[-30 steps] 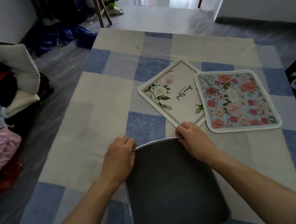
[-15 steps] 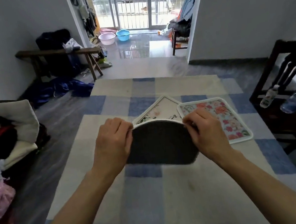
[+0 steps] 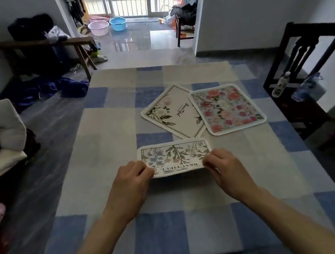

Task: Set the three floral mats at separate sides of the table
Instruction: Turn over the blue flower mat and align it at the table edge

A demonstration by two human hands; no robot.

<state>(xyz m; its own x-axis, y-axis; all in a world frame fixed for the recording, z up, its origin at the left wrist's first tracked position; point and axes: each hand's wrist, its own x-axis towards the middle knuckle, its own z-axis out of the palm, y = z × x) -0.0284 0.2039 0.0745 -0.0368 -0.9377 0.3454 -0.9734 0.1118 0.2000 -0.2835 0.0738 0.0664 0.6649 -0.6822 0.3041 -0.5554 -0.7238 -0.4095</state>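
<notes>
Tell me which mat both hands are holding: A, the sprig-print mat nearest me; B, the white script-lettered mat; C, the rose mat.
A: the left hand and right hand pinch the near corners of the sprig-print mat; the rose mat and white script-lettered mat lie untouched beyond it.

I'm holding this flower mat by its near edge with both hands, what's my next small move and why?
Probably lower that edge flat and let go. Your left hand and right hand pinch the near corners of the leafy mat; its far part already rests print-up on the table at your side. The white mat and rose mat, touching further out, need hands next.
</notes>
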